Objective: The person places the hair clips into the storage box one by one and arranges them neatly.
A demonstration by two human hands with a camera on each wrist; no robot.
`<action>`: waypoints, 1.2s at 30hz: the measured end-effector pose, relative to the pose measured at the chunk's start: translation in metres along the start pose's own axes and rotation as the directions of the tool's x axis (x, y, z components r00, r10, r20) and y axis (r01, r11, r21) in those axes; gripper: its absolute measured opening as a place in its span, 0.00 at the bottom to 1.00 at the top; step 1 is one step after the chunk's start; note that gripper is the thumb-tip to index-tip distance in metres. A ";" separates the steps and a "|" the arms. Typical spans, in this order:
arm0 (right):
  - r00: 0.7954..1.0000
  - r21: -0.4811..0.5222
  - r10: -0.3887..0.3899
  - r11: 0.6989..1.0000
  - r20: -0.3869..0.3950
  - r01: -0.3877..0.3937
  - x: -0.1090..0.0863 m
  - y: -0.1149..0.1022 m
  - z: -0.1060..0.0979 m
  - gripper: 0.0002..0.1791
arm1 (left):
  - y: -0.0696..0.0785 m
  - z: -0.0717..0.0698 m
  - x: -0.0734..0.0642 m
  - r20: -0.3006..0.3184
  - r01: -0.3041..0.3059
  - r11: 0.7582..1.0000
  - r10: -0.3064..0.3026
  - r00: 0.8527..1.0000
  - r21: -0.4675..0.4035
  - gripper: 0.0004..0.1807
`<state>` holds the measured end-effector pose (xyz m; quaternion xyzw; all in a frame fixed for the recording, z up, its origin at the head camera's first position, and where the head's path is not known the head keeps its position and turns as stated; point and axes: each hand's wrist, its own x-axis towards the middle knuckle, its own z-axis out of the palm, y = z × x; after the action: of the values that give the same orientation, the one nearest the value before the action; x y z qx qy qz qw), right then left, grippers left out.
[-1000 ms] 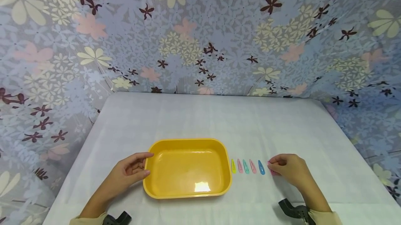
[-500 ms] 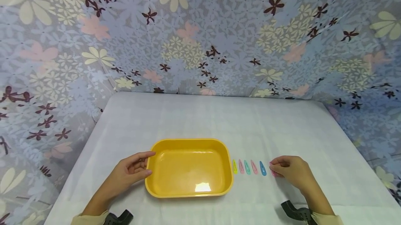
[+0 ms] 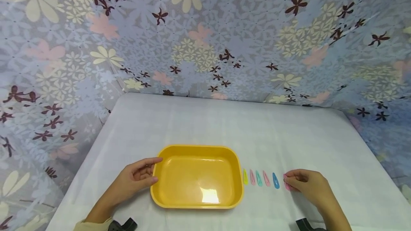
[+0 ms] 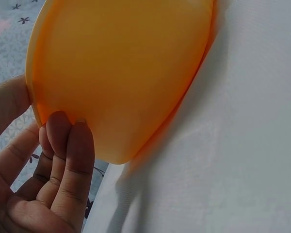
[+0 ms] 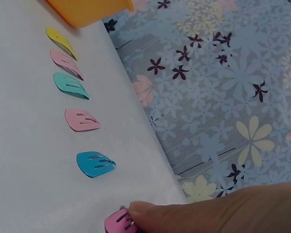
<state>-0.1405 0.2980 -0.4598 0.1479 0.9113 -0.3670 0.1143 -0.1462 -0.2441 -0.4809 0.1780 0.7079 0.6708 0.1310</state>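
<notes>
My left hand [image 3: 135, 178] holds the left end of a yellow tray [image 3: 192, 177], with finger and thumb tips at its rim; some fingers curl against the outer wall in the left wrist view. Over on the right, my right hand [image 3: 312, 185] pinches a bright pink snap hair clip [image 5: 117, 223], partly hidden by the thumb. Between tray and right hand, more clips lie in a row on the cloth: yellow [image 3: 245, 176], a pink clip [image 3: 252, 177], a teal clip [image 3: 259, 178], another pink clip [image 3: 266, 178] and a blue clip [image 3: 275, 180].
A white cloth [image 3: 205, 124] covers the table. Flower-patterned fabric [image 3: 205, 38] hangs behind it and at both sides. No clips show inside the tray. Each wrist wears a black camera mount [image 3: 123, 225].
The head view has shifted slightly, so everything sits a little further right and lower. Both hands keep their places at the tray and at the bright pink hair clip.
</notes>
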 end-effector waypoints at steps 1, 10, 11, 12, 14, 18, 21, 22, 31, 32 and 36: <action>1.000 0.003 0.009 1.000 0.002 -0.009 -0.001 0.000 -0.001 0.21 | 0.000 0.001 -0.001 -0.002 0.000 1.000 0.000 1.000 0.004 0.28; 0.997 0.175 0.070 0.982 0.018 -0.072 0.005 0.007 -0.003 0.30 | 0.001 0.003 -0.005 -0.032 0.002 1.000 -0.002 0.999 0.016 0.27; 0.997 0.204 0.080 0.975 0.021 -0.083 0.006 0.010 -0.003 0.31 | 0.001 0.003 -0.005 -0.032 0.004 1.000 -0.003 0.999 0.015 0.27; 0.996 0.229 0.085 0.969 0.024 -0.089 0.007 0.012 -0.003 0.32 | 0.001 0.003 -0.005 -0.031 0.006 1.000 -0.006 0.999 0.012 0.27; 0.994 0.295 0.108 0.949 0.029 -0.112 0.008 0.015 -0.003 0.35 | 0.000 0.004 -0.005 -0.029 0.011 1.000 -0.011 1.000 0.007 0.27; 0.989 0.441 0.131 0.886 0.062 -0.145 0.008 0.018 -0.002 0.37 | -0.001 0.004 -0.004 -0.025 0.016 1.000 -0.016 1.000 0.002 0.27; 0.988 0.534 0.134 0.831 0.079 -0.156 0.010 0.018 0.000 0.33 | -0.001 0.003 -0.002 -0.019 0.005 1.000 -0.005 1.000 -0.003 0.27; 0.988 0.546 0.136 0.823 0.076 -0.155 0.011 0.017 0.000 0.32 | -0.002 0.003 -0.001 -0.015 -0.002 1.000 0.001 1.000 -0.005 0.27; 0.997 0.578 0.060 0.812 0.052 -0.079 0.012 0.004 -0.002 0.29 | -0.004 0.003 0.003 -0.004 -0.019 0.999 0.019 1.000 -0.027 0.29; 0.998 0.589 0.036 0.806 0.056 -0.062 0.011 0.000 -0.002 0.28 | -0.004 0.002 0.003 -0.005 -0.020 0.999 0.020 1.000 -0.027 0.29; 0.995 0.597 -0.016 0.801 0.096 -0.045 0.005 -0.012 -0.003 0.25 | -0.005 0.002 0.004 -0.005 -0.025 0.999 0.025 1.000 -0.023 0.28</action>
<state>-0.1499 0.2930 -0.4523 0.1654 0.7412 -0.6415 0.1084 -0.1495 -0.2403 -0.4858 0.1835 0.6983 0.6809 0.1230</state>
